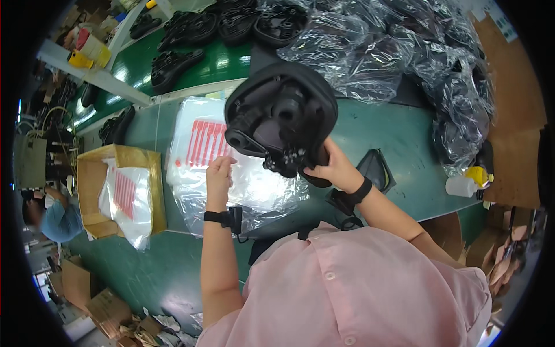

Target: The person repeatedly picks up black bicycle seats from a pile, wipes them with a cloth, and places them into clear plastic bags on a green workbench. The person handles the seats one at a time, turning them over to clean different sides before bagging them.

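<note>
While the right hand closes its fingers around the narrow end of a black bike seat, the seat is above the green table, underside showing. Over the clear plastic bags, the left hand has its fingers curled nearly together; whether they pinch a bag I cannot tell. Wrapped seats lie beyond.

The left forearm rises nearly upright, left of the frame's centre, the left hand loosely curled. From lower right, the right forearm slants up-left, the right hand gripping near centre, thumb pointing left.
</note>
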{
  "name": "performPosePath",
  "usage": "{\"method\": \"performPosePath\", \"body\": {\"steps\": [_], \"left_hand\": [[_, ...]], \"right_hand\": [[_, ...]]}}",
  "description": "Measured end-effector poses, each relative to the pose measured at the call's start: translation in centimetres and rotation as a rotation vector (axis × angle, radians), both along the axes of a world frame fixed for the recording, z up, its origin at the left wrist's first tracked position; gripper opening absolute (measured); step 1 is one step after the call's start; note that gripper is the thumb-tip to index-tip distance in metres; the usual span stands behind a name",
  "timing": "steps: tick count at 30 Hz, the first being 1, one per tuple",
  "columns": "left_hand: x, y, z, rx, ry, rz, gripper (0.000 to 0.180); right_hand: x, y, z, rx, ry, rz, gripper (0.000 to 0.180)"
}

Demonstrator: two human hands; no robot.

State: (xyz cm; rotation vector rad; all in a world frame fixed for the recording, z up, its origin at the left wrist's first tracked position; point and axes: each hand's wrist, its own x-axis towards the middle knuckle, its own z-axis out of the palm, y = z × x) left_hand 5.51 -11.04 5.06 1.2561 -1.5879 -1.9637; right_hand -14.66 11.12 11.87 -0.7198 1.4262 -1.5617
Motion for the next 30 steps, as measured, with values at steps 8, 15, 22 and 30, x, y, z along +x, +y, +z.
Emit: {"method": "performPosePath", "body": {"steps": [8, 15, 22, 30], "left_hand": [[-2.3, 1.5, -2.2, 0.018, 0.133, -0.018, 0.012], [6.6, -4.2, -3.9, 0.349, 0.639, 0.534, 0.007], [5.1, -4.1, 2.9, 0.023, 0.227, 0.305, 0.015], [3.5, -4.5, 0.1, -0.031, 0.355, 0.369, 0.021]], "right_hand": [[4.0, -8.6, -5.4, -0.035, -0.733, 0.306, 0.067], [3.7, -10.2, -10.1, 0.126, -0.409, -0.008, 0.073], [2.2, -7.7, -8.9, 0.047, -0.115, -0.165, 0.074], [3.0, -9.3, -3.6, -0.109, 0.801, 0.162, 0.057]]}}
